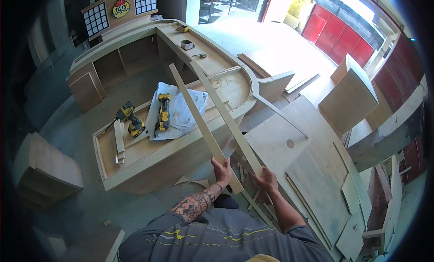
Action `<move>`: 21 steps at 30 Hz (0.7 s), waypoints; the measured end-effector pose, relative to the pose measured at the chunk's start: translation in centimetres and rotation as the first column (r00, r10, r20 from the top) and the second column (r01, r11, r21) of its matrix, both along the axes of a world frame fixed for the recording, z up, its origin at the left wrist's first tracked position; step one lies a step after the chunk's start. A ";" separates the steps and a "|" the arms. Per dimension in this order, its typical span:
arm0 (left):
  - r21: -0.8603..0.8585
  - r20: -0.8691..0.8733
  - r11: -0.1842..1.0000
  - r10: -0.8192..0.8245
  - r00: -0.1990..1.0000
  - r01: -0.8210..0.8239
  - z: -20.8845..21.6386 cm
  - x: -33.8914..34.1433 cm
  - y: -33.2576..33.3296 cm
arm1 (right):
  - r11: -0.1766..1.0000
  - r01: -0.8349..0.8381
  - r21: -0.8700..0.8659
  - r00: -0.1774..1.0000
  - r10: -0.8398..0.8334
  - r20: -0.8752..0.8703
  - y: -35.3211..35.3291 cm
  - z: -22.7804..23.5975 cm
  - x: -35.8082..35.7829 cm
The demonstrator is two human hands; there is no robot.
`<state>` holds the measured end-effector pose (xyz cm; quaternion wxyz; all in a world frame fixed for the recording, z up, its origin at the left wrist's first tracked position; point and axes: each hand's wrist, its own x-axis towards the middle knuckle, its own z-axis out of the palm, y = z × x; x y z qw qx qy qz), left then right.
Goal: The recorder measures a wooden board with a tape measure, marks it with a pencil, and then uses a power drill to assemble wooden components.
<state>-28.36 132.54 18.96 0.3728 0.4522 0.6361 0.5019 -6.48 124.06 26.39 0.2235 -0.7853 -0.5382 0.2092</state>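
Note:
My left hand is closed round a long pale wooden strip near its lower end. Closed on a second wooden strip, my right hand grips it close to the near end. Both strips slant away from me to the upper left, side by side with a gap between them, and cross above the curved wooden counter frame. On that frame, left of the strips, a yellow and black power tool lies on a white sheet. Farther left is a yellow and black cordless drill.
Short wood pieces lie in the frame's left part. A tape measure and a small box sit on its far arm. To my right stands a plywood-covered work surface. Wooden cabinets stand at left, and offcuts litter the floor.

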 end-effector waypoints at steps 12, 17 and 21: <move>-0.563 0.497 0.317 -0.608 0.620 0.763 -4.0 11.5 11.8 | 0.957 -0.250 -0.145 0.964 0.261 0.055 25.9 -2.4 8.9; -0.542 0.769 0.063 -0.363 0.525 0.838 -1.6 11.4 13.8 | 0.940 -0.256 -0.228 0.964 0.266 0.016 31.3 -6.3 9.4; -0.477 0.718 -0.051 -0.598 0.356 0.877 1.7 6.4 18.6 | 0.948 -0.248 -0.198 0.969 0.239 -0.068 32.9 -8.4 9.4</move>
